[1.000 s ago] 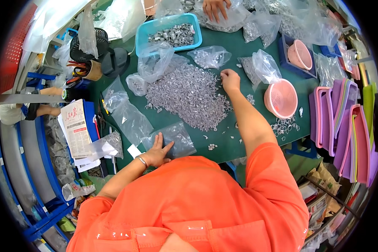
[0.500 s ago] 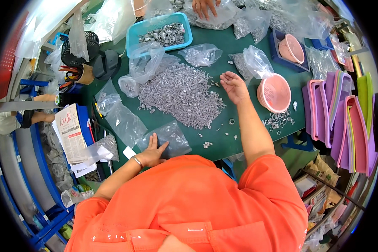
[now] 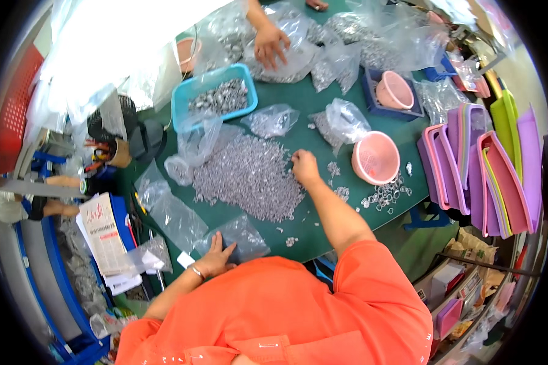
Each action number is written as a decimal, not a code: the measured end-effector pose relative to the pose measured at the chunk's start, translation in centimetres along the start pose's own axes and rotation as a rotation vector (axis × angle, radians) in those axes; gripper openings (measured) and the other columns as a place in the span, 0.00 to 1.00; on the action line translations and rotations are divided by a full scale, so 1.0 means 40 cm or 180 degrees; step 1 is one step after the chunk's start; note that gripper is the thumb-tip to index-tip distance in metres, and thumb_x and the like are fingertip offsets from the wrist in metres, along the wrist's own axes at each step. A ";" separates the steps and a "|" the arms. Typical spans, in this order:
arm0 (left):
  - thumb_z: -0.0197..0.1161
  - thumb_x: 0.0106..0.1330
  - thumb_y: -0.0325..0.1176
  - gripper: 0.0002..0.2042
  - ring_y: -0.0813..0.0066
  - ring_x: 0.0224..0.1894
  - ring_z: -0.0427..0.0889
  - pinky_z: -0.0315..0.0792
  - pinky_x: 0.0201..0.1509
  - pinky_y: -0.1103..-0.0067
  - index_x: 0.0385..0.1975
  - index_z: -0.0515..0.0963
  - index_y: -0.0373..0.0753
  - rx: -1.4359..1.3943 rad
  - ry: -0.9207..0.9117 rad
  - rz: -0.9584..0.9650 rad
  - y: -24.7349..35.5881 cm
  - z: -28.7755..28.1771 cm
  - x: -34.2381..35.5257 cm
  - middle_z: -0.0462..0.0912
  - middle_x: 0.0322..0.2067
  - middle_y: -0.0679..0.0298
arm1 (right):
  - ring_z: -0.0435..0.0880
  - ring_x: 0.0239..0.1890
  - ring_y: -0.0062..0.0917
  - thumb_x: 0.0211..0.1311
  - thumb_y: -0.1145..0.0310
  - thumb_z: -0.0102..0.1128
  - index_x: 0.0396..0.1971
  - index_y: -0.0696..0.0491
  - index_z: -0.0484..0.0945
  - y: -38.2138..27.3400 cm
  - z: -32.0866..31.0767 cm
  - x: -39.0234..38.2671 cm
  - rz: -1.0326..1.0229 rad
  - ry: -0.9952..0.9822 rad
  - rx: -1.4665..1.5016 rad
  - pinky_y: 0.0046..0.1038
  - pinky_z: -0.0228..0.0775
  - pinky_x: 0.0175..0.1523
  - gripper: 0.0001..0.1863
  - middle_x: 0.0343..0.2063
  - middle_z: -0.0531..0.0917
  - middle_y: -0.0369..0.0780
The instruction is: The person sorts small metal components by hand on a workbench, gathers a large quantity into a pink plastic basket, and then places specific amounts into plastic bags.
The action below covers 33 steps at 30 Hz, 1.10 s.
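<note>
A large heap of small silvery metal parts (image 3: 249,176) lies on the green table mat (image 3: 313,219). My right hand (image 3: 303,166) rests at the heap's right edge, fingers curled over a few of the parts. Flat on a clear plastic bag (image 3: 240,236) of the same parts, near the table's front edge, lies my left hand (image 3: 216,258) with its fingers spread. A pink bowl (image 3: 376,158) stands just right of my right hand, with loose metal rings (image 3: 383,194) below it.
A blue tray (image 3: 213,100) of parts stands beyond the heap. Another person's hand (image 3: 271,42) rests on bags at the far side. Several clear bags lie around. Pink and purple trays (image 3: 475,164) stand stacked at the right. Papers (image 3: 103,234) hang at the left edge.
My right hand has shifted a little along the heap's right edge. My left hand has stayed on the bag. The view has tilted, showing more of the far side.
</note>
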State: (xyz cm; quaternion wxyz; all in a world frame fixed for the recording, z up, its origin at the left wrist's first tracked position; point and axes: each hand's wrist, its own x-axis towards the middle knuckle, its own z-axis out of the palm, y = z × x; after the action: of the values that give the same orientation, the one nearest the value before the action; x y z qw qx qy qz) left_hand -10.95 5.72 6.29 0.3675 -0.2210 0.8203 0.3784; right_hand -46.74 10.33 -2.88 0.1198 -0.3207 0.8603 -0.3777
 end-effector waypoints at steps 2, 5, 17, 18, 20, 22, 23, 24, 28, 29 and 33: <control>0.60 0.54 0.44 0.34 0.36 0.63 0.39 0.48 0.64 0.67 0.60 0.54 0.39 -0.0177 0.0272 0.0113 -0.009 -0.010 -0.008 0.34 0.59 0.31 | 0.78 0.32 0.42 0.48 0.74 0.55 0.26 0.59 0.75 -0.036 0.005 -0.022 0.0045 -0.0086 0.0366 0.36 0.68 0.39 0.05 0.25 0.78 0.50; 0.59 0.56 0.39 0.25 0.45 0.57 0.60 0.58 0.59 0.69 0.54 0.64 0.36 -0.0479 0.1039 0.0516 0.034 -0.068 -0.018 0.60 0.54 0.40 | 0.77 0.32 0.39 0.48 0.74 0.55 0.26 0.58 0.75 -0.102 0.009 -0.062 -0.0106 -0.0279 0.0694 0.34 0.68 0.39 0.05 0.26 0.78 0.48; 0.48 0.64 0.35 0.11 0.59 0.28 0.73 0.67 0.27 0.69 0.28 0.73 0.35 -0.0862 -0.2158 0.5327 0.479 -0.515 -0.458 0.73 0.27 0.56 | 0.76 0.34 0.37 0.49 0.77 0.51 0.27 0.58 0.75 -0.222 -0.051 -0.136 -0.0379 -0.0471 0.1375 0.32 0.68 0.41 0.06 0.29 0.77 0.46; 0.49 0.63 0.34 0.09 0.60 0.31 0.74 0.68 0.27 0.68 0.34 0.74 0.36 -0.0440 -0.2282 0.5408 0.469 -0.509 -0.511 0.74 0.28 0.56 | 0.76 0.34 0.37 0.49 0.77 0.51 0.27 0.58 0.75 -0.226 -0.069 -0.135 -0.0424 -0.0480 0.1397 0.32 0.68 0.41 0.06 0.29 0.77 0.46; 0.54 0.44 0.34 0.03 0.70 0.29 0.71 0.62 0.28 0.76 0.16 0.71 0.45 -0.0336 -0.2111 0.5282 0.614 -0.536 -0.553 0.70 0.22 0.67 | 0.77 0.34 0.37 0.50 0.77 0.51 0.29 0.57 0.75 -0.169 -0.135 -0.146 -0.0134 -0.0121 0.1248 0.31 0.68 0.40 0.06 0.29 0.77 0.45; 0.54 0.45 0.35 0.03 0.70 0.29 0.71 0.62 0.28 0.76 0.16 0.71 0.45 -0.0012 -0.1915 0.5158 0.643 -0.539 -0.562 0.70 0.22 0.66 | 0.77 0.34 0.36 0.50 0.77 0.51 0.29 0.57 0.75 -0.158 -0.193 -0.160 0.0014 -0.0161 0.1196 0.30 0.68 0.40 0.07 0.30 0.77 0.45; 0.54 0.45 0.35 0.03 0.70 0.29 0.71 0.62 0.28 0.76 0.16 0.71 0.45 0.0093 -0.1869 0.5125 0.640 -0.538 -0.563 0.70 0.22 0.66 | 0.77 0.34 0.36 0.50 0.76 0.50 0.30 0.57 0.75 -0.150 -0.212 -0.168 0.0164 -0.0237 0.1154 0.30 0.68 0.40 0.07 0.30 0.77 0.45; 0.54 0.46 0.35 0.03 0.70 0.29 0.71 0.62 0.28 0.76 0.16 0.71 0.45 0.0162 -0.1838 0.5106 0.638 -0.537 -0.559 0.70 0.22 0.66 | 0.77 0.34 0.36 0.50 0.76 0.50 0.30 0.57 0.75 -0.134 -0.224 -0.173 0.0161 -0.0222 0.1161 0.30 0.68 0.40 0.07 0.30 0.77 0.45; 0.53 0.47 0.35 0.04 0.70 0.28 0.71 0.62 0.27 0.75 0.17 0.71 0.45 0.0310 -0.1834 0.5015 0.645 -0.539 -0.555 0.71 0.22 0.66 | 0.78 0.34 0.34 0.51 0.76 0.50 0.30 0.58 0.75 -0.077 -0.227 -0.215 0.0465 -0.0254 0.1237 0.28 0.68 0.40 0.07 0.31 0.77 0.45; 0.53 0.47 0.36 0.04 0.70 0.28 0.71 0.62 0.27 0.75 0.17 0.71 0.45 0.0336 -0.1840 0.5002 0.650 -0.541 -0.552 0.71 0.22 0.66 | 0.78 0.34 0.34 0.51 0.76 0.50 0.30 0.58 0.75 -0.066 -0.226 -0.226 0.0537 -0.0290 0.1280 0.28 0.69 0.40 0.07 0.31 0.77 0.45; 0.52 0.49 0.36 0.05 0.70 0.28 0.70 0.62 0.27 0.75 0.17 0.71 0.45 0.0418 -0.1875 0.4947 0.666 -0.545 -0.553 0.71 0.22 0.65 | 0.77 0.31 0.28 0.52 0.76 0.51 0.32 0.58 0.75 -0.060 -0.213 -0.252 0.0555 -0.0402 0.1252 0.26 0.69 0.38 0.07 0.30 0.78 0.43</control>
State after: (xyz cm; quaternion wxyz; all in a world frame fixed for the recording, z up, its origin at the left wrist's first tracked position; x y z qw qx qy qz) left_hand -23.55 6.90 45.20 0.2134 0.5380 0.6298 0.5180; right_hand -41.72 20.45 4.34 0.2659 -0.2385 0.7854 -0.5056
